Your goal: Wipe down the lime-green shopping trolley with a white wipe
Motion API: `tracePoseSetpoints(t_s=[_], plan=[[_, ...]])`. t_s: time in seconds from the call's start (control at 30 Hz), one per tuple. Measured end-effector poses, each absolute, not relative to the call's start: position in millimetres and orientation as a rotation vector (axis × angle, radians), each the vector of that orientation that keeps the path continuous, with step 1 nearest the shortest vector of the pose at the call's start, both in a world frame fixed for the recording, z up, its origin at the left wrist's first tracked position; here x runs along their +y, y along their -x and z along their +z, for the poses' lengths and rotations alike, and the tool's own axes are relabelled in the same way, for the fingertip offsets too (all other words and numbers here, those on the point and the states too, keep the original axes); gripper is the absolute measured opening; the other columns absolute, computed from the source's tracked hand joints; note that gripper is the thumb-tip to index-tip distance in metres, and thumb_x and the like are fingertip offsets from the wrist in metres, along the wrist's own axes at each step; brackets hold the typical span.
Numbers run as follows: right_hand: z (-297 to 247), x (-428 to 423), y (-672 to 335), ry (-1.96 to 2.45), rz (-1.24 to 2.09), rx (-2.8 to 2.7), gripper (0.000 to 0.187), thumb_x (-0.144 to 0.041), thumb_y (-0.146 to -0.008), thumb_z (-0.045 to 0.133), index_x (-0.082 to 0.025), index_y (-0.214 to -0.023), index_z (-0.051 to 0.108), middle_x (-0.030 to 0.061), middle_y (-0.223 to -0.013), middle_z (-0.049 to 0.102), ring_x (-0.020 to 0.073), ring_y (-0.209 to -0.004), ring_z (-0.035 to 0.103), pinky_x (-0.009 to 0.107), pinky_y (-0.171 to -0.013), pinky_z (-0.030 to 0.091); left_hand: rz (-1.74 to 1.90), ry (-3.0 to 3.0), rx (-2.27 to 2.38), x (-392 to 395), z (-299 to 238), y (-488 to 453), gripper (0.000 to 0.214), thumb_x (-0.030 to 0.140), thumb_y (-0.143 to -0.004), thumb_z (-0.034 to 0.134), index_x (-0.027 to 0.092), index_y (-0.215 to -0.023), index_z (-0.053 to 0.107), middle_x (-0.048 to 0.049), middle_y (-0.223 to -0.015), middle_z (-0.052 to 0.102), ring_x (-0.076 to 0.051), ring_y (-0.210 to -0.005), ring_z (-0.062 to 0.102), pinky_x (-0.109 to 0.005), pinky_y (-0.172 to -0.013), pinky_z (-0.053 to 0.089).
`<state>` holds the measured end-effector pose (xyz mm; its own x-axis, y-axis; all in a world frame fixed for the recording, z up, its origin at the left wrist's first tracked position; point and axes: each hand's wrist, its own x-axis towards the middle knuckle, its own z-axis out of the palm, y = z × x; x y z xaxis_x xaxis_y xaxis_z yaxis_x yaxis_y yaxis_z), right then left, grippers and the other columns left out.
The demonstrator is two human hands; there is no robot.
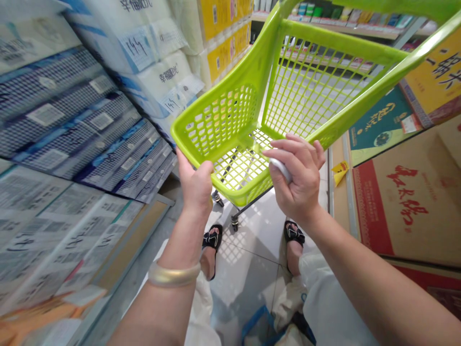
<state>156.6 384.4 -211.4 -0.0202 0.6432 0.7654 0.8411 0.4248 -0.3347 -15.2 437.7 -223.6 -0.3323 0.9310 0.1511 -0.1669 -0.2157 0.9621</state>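
A lime-green plastic shopping cart basket (306, 91) with a mesh of square holes stands in front of me on a thin dark metal frame with small castors (235, 222). My left hand (196, 187) grips the near rim of the basket (237, 192), fingers curled toward me. My right hand (297, 178) closes around a white rounded object (281, 169) beside the basket's right rim. Its fingers hide most of that object, so I cannot tell exactly what it is.
Large wrapped packs of paper rolls (82, 110) with price labels fill the shelves along the left. Printed cardboard cartons (406, 202) stand on the right, with a yellow tag (340, 173) between. My sandalled feet (293, 240) rest on a white tiled floor (248, 283), above a blue-edged bag (262, 327).
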Motion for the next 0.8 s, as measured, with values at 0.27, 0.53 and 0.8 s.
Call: tracePoseSetpoints(t_s=[0.27, 0.53, 0.8], plan=[[-213, 370, -134, 1.084, -0.205, -1.951, 0.019, -0.026, -0.091, 0.053, -0.030, -0.105, 0.065, -0.0028, -0.115, 0.070, 0.0213, -0.125, 0.057, 0.048, -0.120, 0.011, 1.677, -1.035, 1.147, 438, -225, 15, 0.064, 0.012, -0.053, 0.052, 0.025, -0.116, 0.052, -0.0023, -0.111, 0.065, -0.018, -0.096, 0.064, -0.028, -0.086, 0.054], [-211, 381, -150, 1.256, -0.220, -1.744, 0.019, -0.027, -0.093, 0.051, -0.029, -0.103, 0.067, -0.0008, -0.113, 0.069, 0.0236, -0.126, 0.056, 0.048, -0.117, 0.018, 1.671, -1.031, 1.194, 438, -224, 15, 0.063, 0.011, -0.052, 0.051, 0.024, -0.113, 0.054, -0.0008, -0.103, 0.065, -0.017, -0.090, 0.063, -0.025, -0.081, 0.054], [-212, 373, -139, 1.149, -0.224, -1.908, 0.019, -0.025, -0.090, 0.053, -0.031, -0.104, 0.065, -0.0039, -0.113, 0.070, 0.0212, -0.125, 0.057, 0.047, -0.120, 0.012, 1.674, -1.037, 1.161, 438, -225, 15, 0.064, 0.010, -0.053, 0.051, 0.024, -0.115, 0.052, -0.0019, -0.110, 0.065, -0.018, -0.095, 0.063, -0.028, -0.087, 0.054]])
